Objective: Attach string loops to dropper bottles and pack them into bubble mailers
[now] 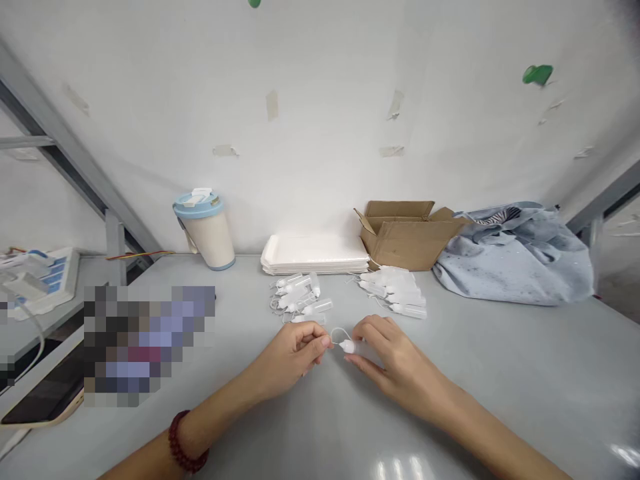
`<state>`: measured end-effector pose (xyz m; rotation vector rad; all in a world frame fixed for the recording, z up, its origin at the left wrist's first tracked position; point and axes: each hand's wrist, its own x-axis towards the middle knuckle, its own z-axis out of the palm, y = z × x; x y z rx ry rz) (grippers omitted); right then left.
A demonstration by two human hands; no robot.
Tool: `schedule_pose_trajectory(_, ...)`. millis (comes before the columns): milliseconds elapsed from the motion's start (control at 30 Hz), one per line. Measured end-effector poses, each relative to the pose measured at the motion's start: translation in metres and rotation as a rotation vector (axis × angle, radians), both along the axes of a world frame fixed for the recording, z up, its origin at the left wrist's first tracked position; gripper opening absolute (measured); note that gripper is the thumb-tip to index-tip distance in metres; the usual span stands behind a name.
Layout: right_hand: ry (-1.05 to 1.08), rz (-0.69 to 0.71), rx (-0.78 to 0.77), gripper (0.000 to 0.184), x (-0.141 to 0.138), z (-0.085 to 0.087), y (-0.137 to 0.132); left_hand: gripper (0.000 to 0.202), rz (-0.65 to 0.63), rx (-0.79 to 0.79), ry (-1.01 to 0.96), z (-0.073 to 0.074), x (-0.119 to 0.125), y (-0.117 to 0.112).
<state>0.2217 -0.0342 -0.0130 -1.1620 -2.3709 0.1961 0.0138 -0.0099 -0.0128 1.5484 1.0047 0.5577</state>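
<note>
Fingertips of the right hand [395,360] grasp a light plastic bottle [349,347] just beside the left hand [287,357], which seems to pinch its floppy wire loop [339,331]; the bottle's stiffer body offers the surer hold.

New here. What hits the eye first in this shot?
The two bare hands at centre: the left hand and right hand, with a small white plastic bottle between them. Just beyond, two clusters of clear plastic vials lie on the grey table. Behind those sit white foam trays and an open cardboard box.
</note>
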Motion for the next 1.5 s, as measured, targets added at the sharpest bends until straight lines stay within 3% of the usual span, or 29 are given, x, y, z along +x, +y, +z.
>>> schedule_pose_trajectory(1500,0.012,0.008,-0.003,0.004,0.0005,0.0023,-0.0044,0.029,-0.004,-0.153,-0.121,0.0018,0.0009,-0.0017)
